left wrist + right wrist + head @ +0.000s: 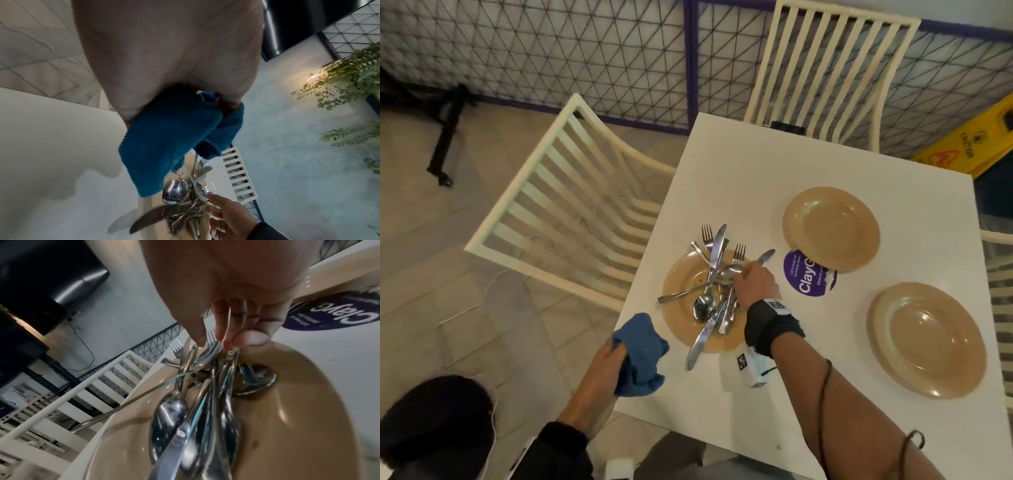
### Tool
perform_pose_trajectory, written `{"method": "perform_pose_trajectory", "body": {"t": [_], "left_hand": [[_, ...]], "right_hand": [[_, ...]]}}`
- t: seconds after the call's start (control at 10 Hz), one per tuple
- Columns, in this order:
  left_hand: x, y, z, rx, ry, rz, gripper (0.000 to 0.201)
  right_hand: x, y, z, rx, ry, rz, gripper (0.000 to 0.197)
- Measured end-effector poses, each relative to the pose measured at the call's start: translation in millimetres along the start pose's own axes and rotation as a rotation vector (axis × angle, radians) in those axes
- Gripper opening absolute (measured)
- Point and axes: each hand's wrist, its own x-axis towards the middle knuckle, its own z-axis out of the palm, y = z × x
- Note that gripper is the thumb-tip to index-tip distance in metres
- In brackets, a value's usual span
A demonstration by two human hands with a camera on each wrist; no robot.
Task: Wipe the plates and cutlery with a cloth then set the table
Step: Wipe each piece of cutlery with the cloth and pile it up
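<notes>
A tan plate (681,284) near the table's left edge carries a heap of forks, knives and spoons (710,274). My right hand (739,274) reaches into the heap, and in the right wrist view its thumb and fingers (249,339) pinch several pieces of cutlery (207,369) over the plate (298,410). My left hand (616,353) grips a bunched blue cloth (642,349) at the table's near left edge; the cloth (170,139) hangs from the fist just short of the plate. Two more tan plates lie bare: one far right (830,228), one near right (926,337).
A round purple sticker (803,277) lies on the white table (739,171) between the plates. Cream slatted chairs stand at the left (565,195) and far side (828,68), another at the right edge. A yellow caution sign (976,140) stands beyond the far right corner.
</notes>
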Motion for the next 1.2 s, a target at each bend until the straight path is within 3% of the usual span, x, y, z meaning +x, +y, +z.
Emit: {"method": "perform_pose_trajectory", "body": {"t": [0.1, 0.2, 0.3, 0.4, 0.6, 0.7, 0.9, 1.0, 1.1, 1.2], "left_hand": [[11.6, 5.6, -5.9, -0.096, 0.097, -0.158, 0.024], [-0.3, 12.4, -5.5, -0.120, 0.083, -0.165, 0.012], [-6.7, 12.7, -16.1, -0.149, 0.103, 0.026, 0.026], [-22.3, 14.3, -19.0, 0.305, 0.022, 0.291, 0.029], [-24.2, 26.9, -2.8, 0.697, -0.090, 0.538, 0.021], [-24.9, 41.3, 30.3, 0.776, -0.107, 0.650, 0.020], [-37.0, 45.0, 137.2, 0.891, -0.272, 0.824, 0.015], [-40.7, 26.6, 183.2, 0.996, -0.385, 0.798, 0.014], [-41.0, -0.8, 211.8, 0.958, -0.430, 0.671, 0.015], [-41.7, -23.7, 231.1, 0.845, -0.387, 0.662, 0.015]], "right_hand": [[9.1, -7.0, 3.9, 0.021, 0.026, 0.032, 0.034], [13.8, -10.9, 5.1, 0.005, 0.026, 0.052, 0.031], [19.0, -11.7, 3.0, -0.073, 0.014, 0.053, 0.023], [22.0, -10.2, -0.8, -0.029, 0.004, 0.064, 0.021], [6.4, -4.9, -27.0, 0.129, 0.096, -0.005, 0.017], [-6.2, -3.2, -53.1, 0.171, 0.161, -0.095, 0.012], [-33.1, -7.3, -123.5, 0.216, 0.197, -0.310, 0.010], [-40.4, -5.6, -152.6, 0.302, 0.191, -0.369, 0.009], [-51.3, 9.5, -176.6, 0.354, 0.160, -0.374, 0.007], [-68.3, 40.5, -194.5, 0.508, 0.169, -0.336, 0.010]]}}
